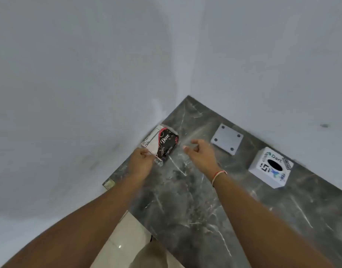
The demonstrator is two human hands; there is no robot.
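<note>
A black and white Dove packet (162,145) in clear wrapping lies near the far left corner of a dark marble counter (195,200). My left hand (142,161) pinches the packet's near end, at the clear wrapper. My right hand (202,153) hovers just right of the packet with loosely curled fingers, holding nothing. A red and white thread band sits on that wrist.
A white tissue box (270,167) with a dark oval slot stands at the right by the wall. A grey square plate (227,139) with corner holes lies between it and the packet. White walls meet behind the counter. Pale floor tiles (123,240) show below the counter's left edge.
</note>
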